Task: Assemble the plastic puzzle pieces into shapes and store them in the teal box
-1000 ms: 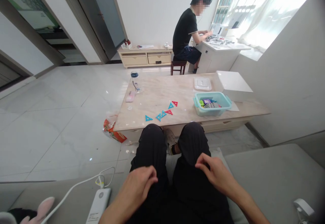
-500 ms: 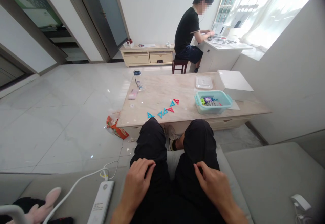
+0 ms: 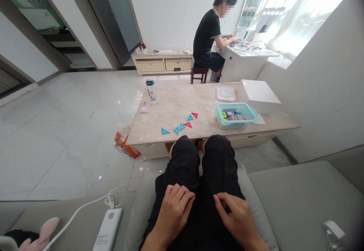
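Note:
My left hand (image 3: 178,209) rests over my left thigh, its fingers curled in and the thumb close against the index finger. Over the other thigh is my right hand (image 3: 234,211), likewise curled, with thumb and index tips nearly meeting. No object shows in either hand. Beyond my black trousers (image 3: 184,156), toy pieces lie on the marble-topped table: a blue triangle (image 3: 165,131), joined blue pieces (image 3: 179,128), a red triangle (image 3: 187,124), another blue triangle (image 3: 190,118) and another red triangle (image 3: 195,115).
A turquoise basket (image 3: 236,124) of colourful pieces stands on the table (image 3: 159,118), near a clear lidded container (image 3: 226,93) and a white box (image 3: 263,93). A bottle (image 3: 151,91) is at the left. On the sofa lies a white power strip (image 3: 108,228). Another person (image 3: 209,35) sits working at a white desk.
My knees have come closer together, and my left foot has slipped from sight. My left hand has shifted right and slightly down, nearer my right hand. The view has turned slightly.

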`<control>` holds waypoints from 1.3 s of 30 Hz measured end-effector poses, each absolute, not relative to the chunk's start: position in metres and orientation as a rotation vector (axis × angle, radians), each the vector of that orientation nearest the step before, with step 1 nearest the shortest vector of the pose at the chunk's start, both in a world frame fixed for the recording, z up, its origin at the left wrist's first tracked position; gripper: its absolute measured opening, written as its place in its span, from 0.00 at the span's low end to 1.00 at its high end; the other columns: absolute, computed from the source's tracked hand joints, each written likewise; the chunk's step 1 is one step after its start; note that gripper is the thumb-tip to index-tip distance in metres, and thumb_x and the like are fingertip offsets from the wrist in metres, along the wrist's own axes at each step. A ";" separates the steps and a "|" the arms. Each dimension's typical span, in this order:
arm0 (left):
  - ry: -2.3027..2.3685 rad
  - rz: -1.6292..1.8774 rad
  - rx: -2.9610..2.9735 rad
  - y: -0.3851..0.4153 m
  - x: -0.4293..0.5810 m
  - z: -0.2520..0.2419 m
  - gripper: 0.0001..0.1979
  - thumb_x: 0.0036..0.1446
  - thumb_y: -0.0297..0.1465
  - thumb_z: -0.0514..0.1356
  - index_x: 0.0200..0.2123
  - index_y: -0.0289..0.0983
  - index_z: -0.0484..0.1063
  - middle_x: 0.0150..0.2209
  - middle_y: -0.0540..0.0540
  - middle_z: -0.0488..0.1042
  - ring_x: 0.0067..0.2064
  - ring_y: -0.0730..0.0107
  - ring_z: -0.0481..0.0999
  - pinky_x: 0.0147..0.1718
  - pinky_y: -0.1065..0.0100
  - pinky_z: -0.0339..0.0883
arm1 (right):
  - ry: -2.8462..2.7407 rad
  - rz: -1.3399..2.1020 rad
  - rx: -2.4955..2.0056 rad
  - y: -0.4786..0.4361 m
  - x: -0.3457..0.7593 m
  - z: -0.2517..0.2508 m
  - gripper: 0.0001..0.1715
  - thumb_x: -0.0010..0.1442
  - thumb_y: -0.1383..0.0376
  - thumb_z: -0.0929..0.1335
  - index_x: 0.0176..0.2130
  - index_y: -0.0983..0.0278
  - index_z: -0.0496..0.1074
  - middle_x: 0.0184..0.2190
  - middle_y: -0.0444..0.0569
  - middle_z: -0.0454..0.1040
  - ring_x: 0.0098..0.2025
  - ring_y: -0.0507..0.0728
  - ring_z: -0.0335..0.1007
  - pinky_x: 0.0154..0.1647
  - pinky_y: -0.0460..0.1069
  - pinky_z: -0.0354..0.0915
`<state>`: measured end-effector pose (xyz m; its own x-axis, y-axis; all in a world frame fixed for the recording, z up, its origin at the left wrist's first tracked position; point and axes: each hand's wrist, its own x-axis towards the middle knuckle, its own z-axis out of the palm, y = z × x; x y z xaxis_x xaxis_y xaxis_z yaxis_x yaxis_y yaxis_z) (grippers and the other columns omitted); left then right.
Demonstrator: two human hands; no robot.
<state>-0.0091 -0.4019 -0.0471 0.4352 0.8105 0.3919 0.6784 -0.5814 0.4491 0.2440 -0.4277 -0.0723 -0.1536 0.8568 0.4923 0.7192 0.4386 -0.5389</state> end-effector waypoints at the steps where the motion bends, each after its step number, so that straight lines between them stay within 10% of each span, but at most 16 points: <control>1: 1.283 0.888 2.447 -0.401 -0.008 -0.047 0.08 0.71 0.21 0.61 0.46 0.40 0.76 0.39 0.48 0.79 0.39 0.62 0.73 0.43 0.58 0.62 | -1.906 0.233 -1.308 -0.425 0.242 -0.074 0.09 0.75 0.66 0.70 0.40 0.62 0.77 0.23 0.40 0.72 0.22 0.51 0.70 0.29 0.49 0.60; 17: 1.537 0.970 2.314 -0.340 -0.009 -0.043 0.06 0.72 0.24 0.61 0.43 0.40 0.76 0.37 0.47 0.76 0.39 0.62 0.73 0.42 0.59 0.62 | -1.948 0.518 -1.128 -0.356 0.210 -0.047 0.11 0.76 0.67 0.67 0.39 0.61 0.77 0.23 0.41 0.77 0.21 0.50 0.73 0.27 0.47 0.62; 24: 1.530 0.938 2.274 -0.332 -0.007 -0.043 0.06 0.72 0.25 0.61 0.42 0.40 0.77 0.34 0.47 0.74 0.36 0.62 0.70 0.39 0.59 0.59 | -2.091 0.352 -1.380 -0.165 0.227 0.013 0.21 0.78 0.55 0.65 0.42 0.62 0.82 0.26 0.47 0.81 0.30 0.55 0.78 0.37 0.48 0.67; 29: 1.554 0.959 2.245 -0.336 -0.012 -0.041 0.06 0.71 0.24 0.62 0.42 0.41 0.77 0.32 0.47 0.73 0.35 0.63 0.69 0.38 0.59 0.59 | -2.576 0.455 -1.627 -0.019 0.181 -0.014 0.14 0.73 0.66 0.68 0.53 0.63 0.83 0.48 0.54 0.85 0.49 0.60 0.81 0.48 0.49 0.68; 39: 1.617 0.952 2.194 -0.337 -0.011 -0.038 0.06 0.69 0.24 0.62 0.41 0.41 0.76 0.30 0.49 0.71 0.33 0.63 0.68 0.37 0.59 0.58 | -3.034 0.496 -1.280 -0.002 0.127 -0.100 0.43 0.60 0.53 0.82 0.67 0.66 0.74 0.64 0.65 0.71 0.65 0.70 0.68 0.63 0.56 0.67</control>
<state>-0.0107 -0.3366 -0.0378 0.1691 0.9207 0.3517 0.7543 -0.3505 0.5551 0.1269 -0.0016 -0.1000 -0.6893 0.6663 -0.2845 0.7222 0.6631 -0.1966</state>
